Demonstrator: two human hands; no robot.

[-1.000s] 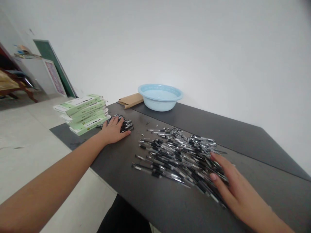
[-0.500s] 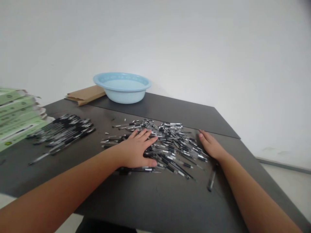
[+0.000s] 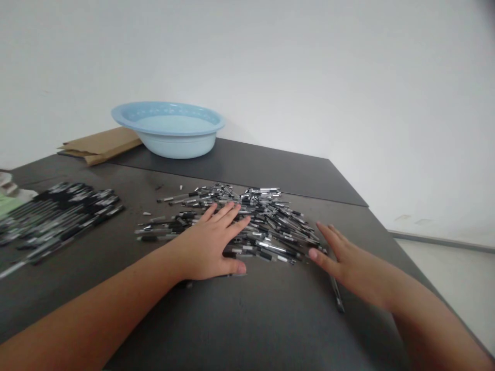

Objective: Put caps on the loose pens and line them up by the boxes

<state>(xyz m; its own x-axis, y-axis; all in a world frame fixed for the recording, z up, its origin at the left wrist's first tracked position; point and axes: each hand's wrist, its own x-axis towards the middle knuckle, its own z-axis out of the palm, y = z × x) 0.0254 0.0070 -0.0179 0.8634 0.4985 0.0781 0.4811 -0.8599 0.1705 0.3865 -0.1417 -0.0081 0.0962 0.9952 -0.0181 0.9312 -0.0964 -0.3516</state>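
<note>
A loose heap of black and clear pens (image 3: pixel 255 219) lies in the middle of the dark table (image 3: pixel 251 319). My left hand (image 3: pixel 211 245) lies flat on the heap's near left side, fingers stretched out over the pens. My right hand (image 3: pixel 350 265) rests open at the heap's right edge, fingers spread, thumb pointing toward the pens. One stray pen (image 3: pixel 337 299) lies under and beside my right hand. A second, tidier row of pens (image 3: pixel 58 216) lies at the far left.
A light blue basin (image 3: pixel 170 128) stands at the back of the table, with a brown cardboard envelope (image 3: pixel 102 144) to its left. Green boxes (image 3: pixel 7 201) show at the left edge. The table's right edge drops to a pale floor (image 3: pixel 456 273).
The view has swung right, so the green boxes have slid almost out of sight. My left hand went from the left pen row to the heap. My right hand drew back nearer to me.
</note>
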